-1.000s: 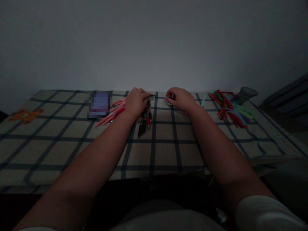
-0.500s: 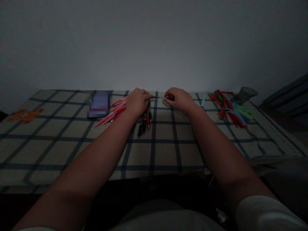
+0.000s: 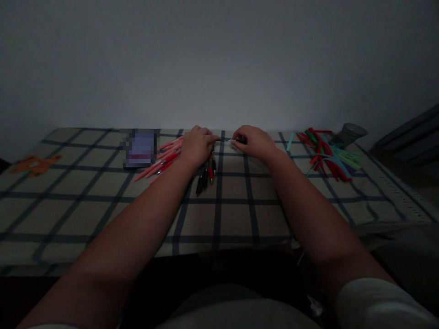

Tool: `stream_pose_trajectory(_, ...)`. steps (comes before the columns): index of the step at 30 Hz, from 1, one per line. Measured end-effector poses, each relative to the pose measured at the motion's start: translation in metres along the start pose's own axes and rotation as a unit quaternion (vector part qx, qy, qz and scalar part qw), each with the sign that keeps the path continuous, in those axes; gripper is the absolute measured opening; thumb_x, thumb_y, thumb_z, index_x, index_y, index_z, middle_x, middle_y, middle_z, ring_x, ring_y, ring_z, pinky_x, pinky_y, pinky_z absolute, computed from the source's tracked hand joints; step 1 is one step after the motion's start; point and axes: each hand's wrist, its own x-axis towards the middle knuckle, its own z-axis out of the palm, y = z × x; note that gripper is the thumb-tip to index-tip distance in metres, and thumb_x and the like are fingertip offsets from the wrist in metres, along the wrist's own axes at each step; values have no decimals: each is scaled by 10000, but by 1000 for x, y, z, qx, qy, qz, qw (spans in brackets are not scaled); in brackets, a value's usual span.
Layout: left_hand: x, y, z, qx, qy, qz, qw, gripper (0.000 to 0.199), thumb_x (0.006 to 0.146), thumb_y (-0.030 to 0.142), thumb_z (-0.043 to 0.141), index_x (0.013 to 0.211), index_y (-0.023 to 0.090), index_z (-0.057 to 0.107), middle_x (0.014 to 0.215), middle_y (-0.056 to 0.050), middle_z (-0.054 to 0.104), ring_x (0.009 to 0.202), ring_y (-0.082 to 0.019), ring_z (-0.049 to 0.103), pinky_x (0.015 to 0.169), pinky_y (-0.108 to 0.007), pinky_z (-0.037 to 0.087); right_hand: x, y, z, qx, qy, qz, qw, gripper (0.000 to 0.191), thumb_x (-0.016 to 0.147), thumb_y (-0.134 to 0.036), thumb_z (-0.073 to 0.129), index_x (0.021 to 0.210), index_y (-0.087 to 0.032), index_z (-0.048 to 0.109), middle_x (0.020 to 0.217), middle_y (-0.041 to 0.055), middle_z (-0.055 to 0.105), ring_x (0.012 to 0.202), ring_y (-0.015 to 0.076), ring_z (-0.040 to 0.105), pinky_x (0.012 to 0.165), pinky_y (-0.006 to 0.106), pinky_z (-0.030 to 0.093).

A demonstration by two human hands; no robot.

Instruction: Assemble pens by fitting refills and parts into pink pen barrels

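In the middle of the frame, the left hand (image 3: 196, 145) pinched one end of one thin dark pen (image 3: 225, 139) and the right hand (image 3: 254, 140) pinched the other, so the pen was between the two hands. Pink pens (image 3: 149, 171), too bunched up to count, lay beside the left hand. One orange thing (image 3: 36, 166) was at the far left and one gray cup (image 3: 350, 133) at the right.

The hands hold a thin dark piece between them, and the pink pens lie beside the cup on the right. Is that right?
Not quite: the pink pens aren't beside the cup. The head view shows them on the left, next to the left hand. That hand and the right hand do hold a thin dark piece between them.
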Motion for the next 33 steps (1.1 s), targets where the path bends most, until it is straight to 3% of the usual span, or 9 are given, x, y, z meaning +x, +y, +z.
stream_pose_trajectory(12, 0, 3, -1, 0, -13, 40, 999, 339, 986, 248, 566, 1226, 336, 790, 1126, -73, 748, 1058, -280, 549, 884, -415, 446, 0, -5, 1, 16, -15, -9, 1000, 183, 910, -282, 619, 1036, -208, 729, 1068, 97, 716, 952, 239, 603, 786, 338, 412)
stream_pose_trajectory(24, 0, 2, 1, -1, -7, 39, 999, 336, 987, 233, 570, 1229, 308, 792, 1131, -78, 754, 1058, -278, 556, 884, -416, 450, 1, -2, 5, 24, -20, -26, 999, 188, 923, -298, 623, 1042, -202, 731, 1043, 91, 709, 938, 225, 606, 801, 336, 425)
stream_pose_trajectory(33, 0, 11, -4, 2, -36, 49, 998, 320, 992, 260, 595, 1249, 303, 781, 1158, -85, 753, 1088, -290, 573, 877, -424, 439, 0, -12, 6, 24, -26, -19, 999, 188, 934, -320, 632, 1050, -205, 726, 1069, 100, 715, 951, 237, 604, 796, 334, 409)
